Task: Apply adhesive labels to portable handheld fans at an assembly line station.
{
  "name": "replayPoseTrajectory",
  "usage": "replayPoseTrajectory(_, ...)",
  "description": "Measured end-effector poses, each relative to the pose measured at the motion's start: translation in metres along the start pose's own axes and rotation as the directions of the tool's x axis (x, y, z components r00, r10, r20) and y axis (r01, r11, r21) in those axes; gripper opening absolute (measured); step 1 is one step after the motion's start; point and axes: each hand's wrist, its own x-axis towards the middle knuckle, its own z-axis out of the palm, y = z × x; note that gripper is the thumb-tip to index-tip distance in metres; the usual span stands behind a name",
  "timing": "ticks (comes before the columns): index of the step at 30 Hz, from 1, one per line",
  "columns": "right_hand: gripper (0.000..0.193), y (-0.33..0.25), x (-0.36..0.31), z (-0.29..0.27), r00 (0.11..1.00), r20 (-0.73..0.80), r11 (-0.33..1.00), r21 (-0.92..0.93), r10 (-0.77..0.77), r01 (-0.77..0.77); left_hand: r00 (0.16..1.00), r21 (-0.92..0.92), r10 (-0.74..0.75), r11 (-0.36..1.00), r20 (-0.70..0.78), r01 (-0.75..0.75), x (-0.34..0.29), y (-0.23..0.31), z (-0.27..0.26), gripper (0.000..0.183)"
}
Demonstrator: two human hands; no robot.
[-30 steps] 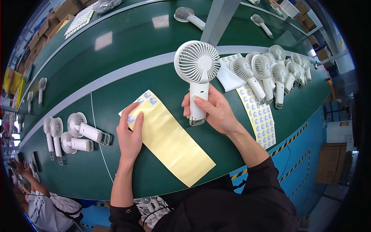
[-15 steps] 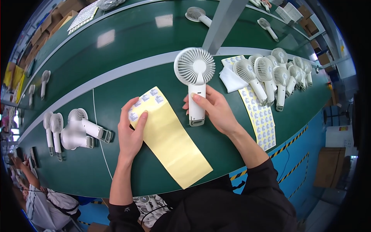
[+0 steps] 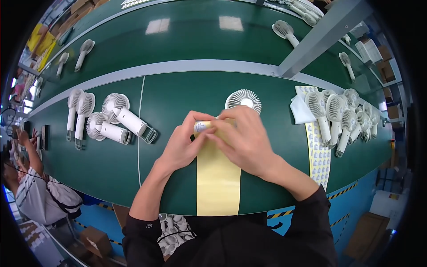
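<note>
1. I am working in what is looking like a factory or assembly workshop, at a long green table (image 3: 178, 89).
2. Many matching white fans (image 3: 336, 108) are lying in groups on it, with sticker sheets (image 3: 319, 162) lying near.
3. Another person (image 3: 38, 196) is holding an arm (image 3: 35, 155) out, to my left.
4. Striped tape (image 3: 341, 190) is crossing the blue floor (image 3: 351, 204); cardboard boxes (image 3: 95, 240) are standing about.

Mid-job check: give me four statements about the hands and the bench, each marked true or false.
1. The left hand and right hand are together at the far end of the long pale yellow paper sticker sheet. True.
2. The sheet's near part is crowded with stickers. False: that part is bare.
3. Nearest the left forearm, four white round-headed plastic handheld fans lie grouped. True.
4. The folded white cloth lies left of both hands. False: the cloth lies right of them.
</note>
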Motion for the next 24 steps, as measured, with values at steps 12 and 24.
replayPoseTrajectory(12, 0.011, 0.052, 0.014, -0.020, 0.906, 0.106, 0.826, 0.378, 0.410, -0.418, 0.988, -0.044, -0.154, 0.987, -0.032, 0.152, 0.007, -0.002, 0.009, 0.037)
replayPoseTrajectory(24, 0.013, 0.099, 0.004, -0.038, 0.799, 0.395, 0.748, 0.319, 0.454, -0.583, 0.967, -0.042, -0.227, 0.974, -0.112, 0.224, 0.006, -0.009, 0.010, 0.034)
